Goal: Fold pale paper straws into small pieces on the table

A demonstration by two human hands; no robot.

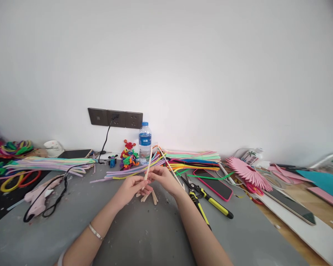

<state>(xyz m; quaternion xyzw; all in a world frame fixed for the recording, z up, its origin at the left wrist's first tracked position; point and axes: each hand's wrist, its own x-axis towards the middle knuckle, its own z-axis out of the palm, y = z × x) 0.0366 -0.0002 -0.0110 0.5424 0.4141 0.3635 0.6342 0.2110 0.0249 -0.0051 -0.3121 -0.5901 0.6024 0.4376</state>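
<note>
Near the middle of the grey work surface, my left hand [132, 189] pinches a cream pipe cleaner [149, 163] that stands almost upright. My right hand [164, 179] meets it from the other side, fingers closed on the same pipe cleaner. Below the fingers, several rounded cream ends [153, 197] fan out; how they join the held piece is hidden. A thin white strand [169, 166] slants down behind my right hand. Close to my right forearm lie yellow-and-black pliers [198, 207] and yellow-handled cutters [215, 203].
Bundles of coloured pipe cleaners [194, 157] lie along the wall. A water bottle [145, 142] stands beside small pipe-cleaner figures [129, 155]. At left is a pink glue gun [40, 197] with a black cord. A red-edged phone [215, 184] and pink folded paper [248, 173] are at right.
</note>
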